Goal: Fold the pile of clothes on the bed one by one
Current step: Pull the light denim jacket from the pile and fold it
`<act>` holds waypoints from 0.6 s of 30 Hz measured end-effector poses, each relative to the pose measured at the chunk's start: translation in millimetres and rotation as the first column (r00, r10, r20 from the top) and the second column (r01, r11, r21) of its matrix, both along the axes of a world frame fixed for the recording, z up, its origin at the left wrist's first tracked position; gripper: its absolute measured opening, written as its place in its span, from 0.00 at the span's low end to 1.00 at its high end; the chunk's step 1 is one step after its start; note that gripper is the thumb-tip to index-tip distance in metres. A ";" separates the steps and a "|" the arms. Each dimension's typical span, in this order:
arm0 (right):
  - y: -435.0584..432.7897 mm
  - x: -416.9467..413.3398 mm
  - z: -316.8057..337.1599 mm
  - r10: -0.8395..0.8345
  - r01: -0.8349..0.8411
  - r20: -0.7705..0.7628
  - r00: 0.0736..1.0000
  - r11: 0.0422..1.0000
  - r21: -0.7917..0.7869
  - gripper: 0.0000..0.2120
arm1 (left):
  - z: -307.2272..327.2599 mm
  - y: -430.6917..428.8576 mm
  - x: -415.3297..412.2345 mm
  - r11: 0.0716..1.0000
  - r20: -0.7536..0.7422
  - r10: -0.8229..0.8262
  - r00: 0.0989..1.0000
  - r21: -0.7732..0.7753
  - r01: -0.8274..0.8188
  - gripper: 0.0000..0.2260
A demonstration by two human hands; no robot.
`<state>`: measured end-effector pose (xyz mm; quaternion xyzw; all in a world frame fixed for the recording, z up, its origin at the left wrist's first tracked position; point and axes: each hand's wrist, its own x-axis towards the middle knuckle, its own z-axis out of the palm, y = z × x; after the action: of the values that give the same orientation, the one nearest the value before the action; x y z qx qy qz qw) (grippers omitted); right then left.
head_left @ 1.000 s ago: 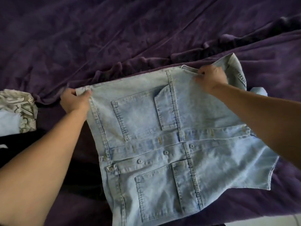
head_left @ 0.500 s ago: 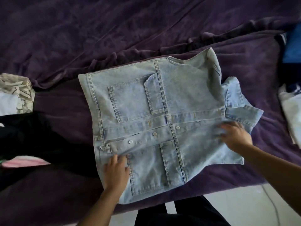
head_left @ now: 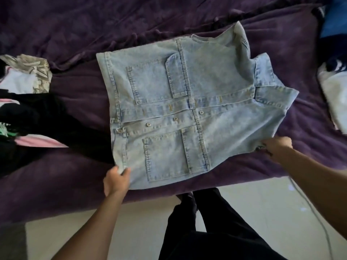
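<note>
A light blue denim jacket (head_left: 187, 109) lies flat on the purple bed cover (head_left: 131, 25), front up, collar pointing right, with buttons and two chest pockets showing. My left hand (head_left: 116, 180) pinches the jacket's near left corner at the hem. My right hand (head_left: 276, 146) grips the near right edge by the shoulder, fingers curled under the cloth. The sleeves are tucked out of sight beneath the body.
A pile of clothes (head_left: 24, 109) in black, pink, white and patterned cloth lies at the left. White and blue garments (head_left: 332, 87) sit at the right edge. The bed's near edge meets a pale floor (head_left: 140, 231), where my dark trouser legs (head_left: 206, 222) stand.
Both hands left the jacket's far edge and came to its near side. From resting flat on the denim, they now grasp the near left corner and near right edge.
</note>
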<state>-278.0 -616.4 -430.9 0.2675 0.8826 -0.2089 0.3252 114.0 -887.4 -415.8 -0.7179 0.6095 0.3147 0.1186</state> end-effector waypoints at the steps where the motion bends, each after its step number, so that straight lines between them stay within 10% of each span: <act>1: 9.6 0.1 2.0 0.049 -0.046 -0.044 0.998 0.997 0.063 0.16 | 0.4 -6.9 3.3 0.995 0.034 -0.020 0.999 -0.094 0.024 0.13; 5: 42.9 10.4 19.3 0.341 -0.311 -0.139 0.930 0.930 0.197 0.14 | 12.7 -15.2 3.6 0.956 0.075 0.009 0.997 -0.292 0.013 0.13; 9: 41.4 27.5 19.2 0.013 -0.022 -0.106 0.994 0.997 -0.080 0.21 | 12.7 18.4 5.4 0.741 0.106 -0.460 0.882 -0.502 0.446 0.09; 14: 28.1 39.1 2.3 -0.323 0.314 0.030 0.946 0.891 -0.327 0.08 | -21.1 70.3 -1.1 0.496 0.143 -0.850 0.507 -0.103 0.862 0.21; 18: 49.7 37.7 -2.0 -0.449 0.423 0.022 0.893 0.824 -0.378 0.06 | -40.5 74.8 -6.5 0.536 0.202 -0.818 0.538 -0.071 0.842 0.23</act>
<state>-240.3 -566.7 -432.9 0.3880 0.7526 -0.4503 0.2832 107.5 -812.6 -456.3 -0.3694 0.8900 0.1180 0.2398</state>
